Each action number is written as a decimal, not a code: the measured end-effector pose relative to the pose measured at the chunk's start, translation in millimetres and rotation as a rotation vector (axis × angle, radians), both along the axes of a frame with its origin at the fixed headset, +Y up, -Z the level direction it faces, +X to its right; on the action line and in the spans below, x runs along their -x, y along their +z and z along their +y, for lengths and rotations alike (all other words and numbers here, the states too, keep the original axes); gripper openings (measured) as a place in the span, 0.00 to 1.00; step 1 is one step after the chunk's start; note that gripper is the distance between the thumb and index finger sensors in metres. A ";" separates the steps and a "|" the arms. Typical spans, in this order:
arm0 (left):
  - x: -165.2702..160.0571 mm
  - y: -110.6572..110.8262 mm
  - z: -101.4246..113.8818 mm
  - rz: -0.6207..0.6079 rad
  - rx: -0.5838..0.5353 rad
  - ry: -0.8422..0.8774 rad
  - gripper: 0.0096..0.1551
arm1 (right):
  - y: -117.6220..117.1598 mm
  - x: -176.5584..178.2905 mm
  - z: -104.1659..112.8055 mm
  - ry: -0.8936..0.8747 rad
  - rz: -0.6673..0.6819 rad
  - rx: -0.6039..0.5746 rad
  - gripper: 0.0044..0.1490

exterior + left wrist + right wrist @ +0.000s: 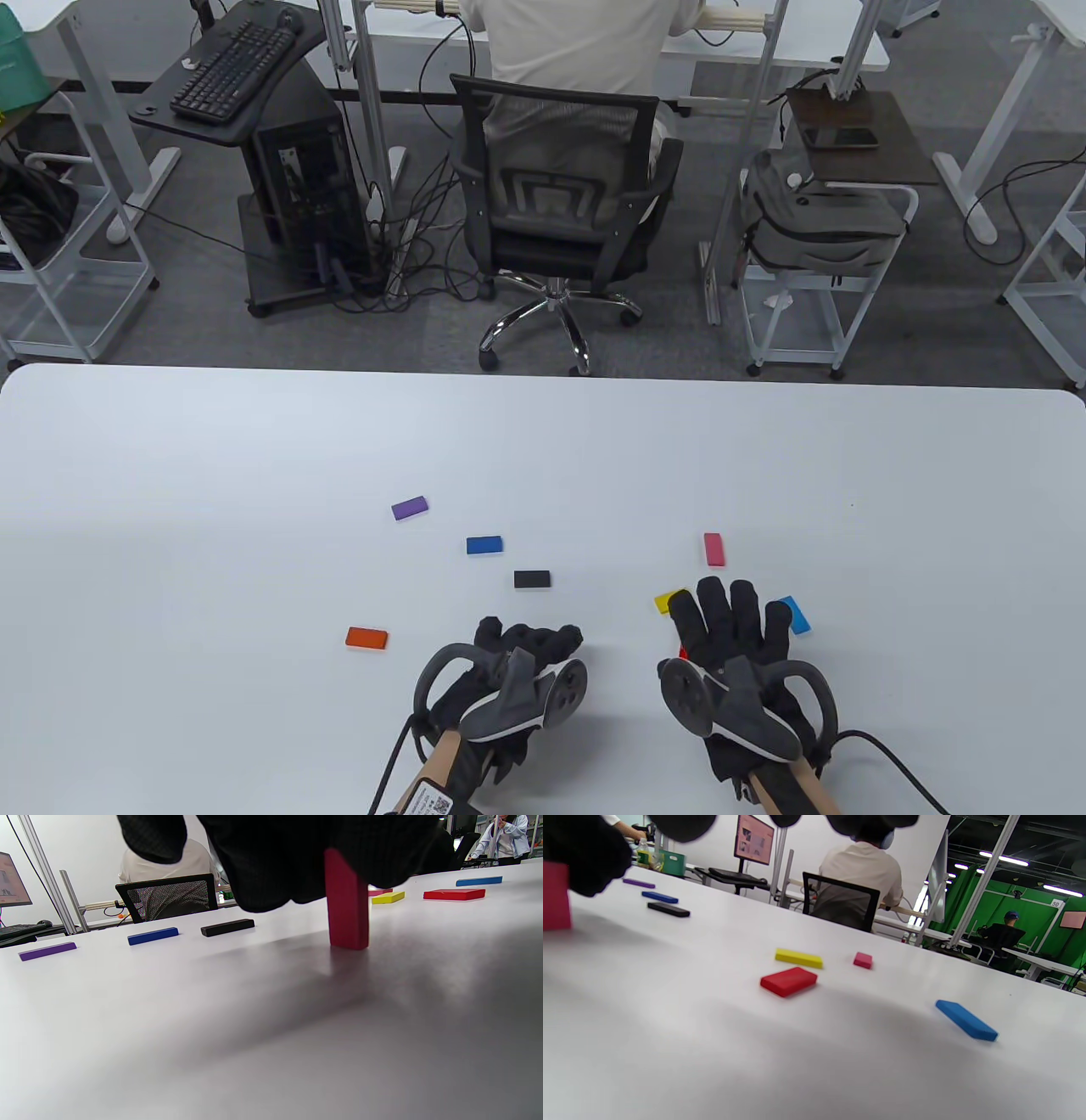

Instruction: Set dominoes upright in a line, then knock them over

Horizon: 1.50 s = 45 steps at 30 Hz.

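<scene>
My left hand (543, 638) grips a dark red domino (348, 908) from above and holds it standing upright on the white table (254, 475); the table view hides the domino under the hand. My right hand (730, 604) hovers with fingers spread and holds nothing, above a flat red domino (789, 981). Beside that domino lie a yellow domino (668, 601), a light blue one (797, 613) and a pink one (714, 548). Purple (410, 508), blue (484, 545), black (532, 579) and orange (366, 637) dominoes lie flat around the left hand.
The table's far edge (543, 373) runs across the middle of the table view. Beyond it a person sits in a black office chair (560, 212) with their back to me. Glove cables (899, 764) trail off the near edge.
</scene>
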<state>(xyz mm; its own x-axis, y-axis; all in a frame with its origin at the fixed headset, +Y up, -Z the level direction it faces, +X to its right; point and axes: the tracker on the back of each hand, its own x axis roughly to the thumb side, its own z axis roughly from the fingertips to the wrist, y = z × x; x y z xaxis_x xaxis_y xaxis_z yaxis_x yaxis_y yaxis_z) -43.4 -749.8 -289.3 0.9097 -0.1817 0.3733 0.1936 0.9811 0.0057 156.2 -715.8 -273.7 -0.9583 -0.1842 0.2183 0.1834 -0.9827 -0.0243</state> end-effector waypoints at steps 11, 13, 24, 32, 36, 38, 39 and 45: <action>2.4 -0.2 4.8 -0.014 0.040 0.018 0.42 | -0.3 -0.2 -0.4 0.002 -0.001 0.002 0.47; 5.4 0.0 11.0 -0.013 0.038 0.045 0.43 | -0.4 -0.5 -0.5 -0.002 -0.001 0.000 0.47; 15.5 -20.5 36.9 0.069 -0.095 -0.083 0.38 | 1.1 1.6 2.3 -0.017 0.003 -0.010 0.47; 4.1 -84.9 12.9 0.113 -0.039 -0.256 0.35 | 0.8 -0.5 3.3 -0.024 -0.004 -0.015 0.47; 1.4 -109.4 0.5 0.118 -0.001 -0.298 0.34 | 0.5 -3.7 3.1 -0.024 -0.008 -0.010 0.47; 0.3 -116.7 -4.8 0.109 0.007 -0.312 0.34 | -0.3 -5.5 3.3 -0.032 -0.013 -0.008 0.47; -0.4 -119.3 -6.9 0.104 0.013 -0.323 0.35 | -0.6 -5.9 3.3 -0.034 -0.013 -0.008 0.47; -5.7 -129.3 -19.8 0.087 0.030 -0.374 0.33 | -1.4 -6.3 3.1 -0.027 -0.015 -0.003 0.47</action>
